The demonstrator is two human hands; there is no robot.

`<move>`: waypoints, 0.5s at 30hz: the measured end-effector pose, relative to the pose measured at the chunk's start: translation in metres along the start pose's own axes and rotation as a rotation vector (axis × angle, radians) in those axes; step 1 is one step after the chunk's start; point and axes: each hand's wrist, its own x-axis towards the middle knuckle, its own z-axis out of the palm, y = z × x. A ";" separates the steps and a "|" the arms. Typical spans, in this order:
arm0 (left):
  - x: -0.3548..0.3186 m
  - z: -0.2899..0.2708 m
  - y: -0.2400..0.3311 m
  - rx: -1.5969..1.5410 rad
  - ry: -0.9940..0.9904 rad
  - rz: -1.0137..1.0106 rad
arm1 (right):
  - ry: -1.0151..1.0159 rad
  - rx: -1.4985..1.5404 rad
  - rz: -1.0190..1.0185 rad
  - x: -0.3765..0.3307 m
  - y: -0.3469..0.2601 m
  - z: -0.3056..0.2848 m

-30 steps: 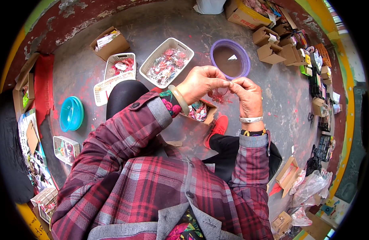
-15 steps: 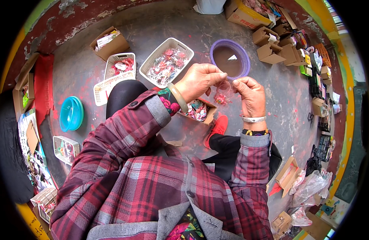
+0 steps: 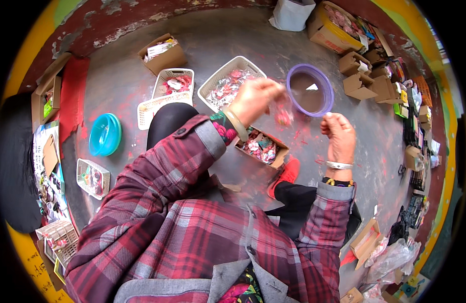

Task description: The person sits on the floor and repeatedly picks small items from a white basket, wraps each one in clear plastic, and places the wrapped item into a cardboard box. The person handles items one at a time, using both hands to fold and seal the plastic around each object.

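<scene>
A small clear plastic bag [image 3: 282,116] with pink and red pieces in it hangs from my left hand [image 3: 254,101]. The thumb and fingers of that hand pinch its top, and the bag is blurred by motion. To the right, apart from the bag, my right hand [image 3: 340,137] is raised with thumb and fingertips pressed together; whether anything small is between them is hidden. Below my left hand stands an open cardboard box [image 3: 280,157] with red, white and dark small pieces. A cream basket [image 3: 205,86] of clear bags with pink pieces lies partly behind my left hand.
A purple basin [image 3: 328,83] stands beyond my right hand. Two smaller cream baskets [image 3: 157,107], a cardboard box [image 3: 167,58] and teal basins [image 3: 105,135] are to the left. Several cardboard boxes [image 3: 358,87] line the right side. My red shoe [image 3: 289,174] rests near the open box.
My hands have parted: the left still holds the bag, now swung and blurred, while the right has drawn away to the right. The whole view has shifted a little.
</scene>
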 end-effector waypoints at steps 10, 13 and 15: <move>0.047 -0.101 -0.046 0.138 0.559 0.218 | -0.016 -0.016 0.028 -0.007 -0.006 -0.005; 0.058 -0.120 -0.086 0.258 0.679 0.163 | -0.020 -0.030 0.032 -0.006 -0.006 -0.005; 0.062 -0.127 -0.120 0.292 0.775 0.052 | -0.017 -0.041 0.037 -0.004 -0.005 -0.006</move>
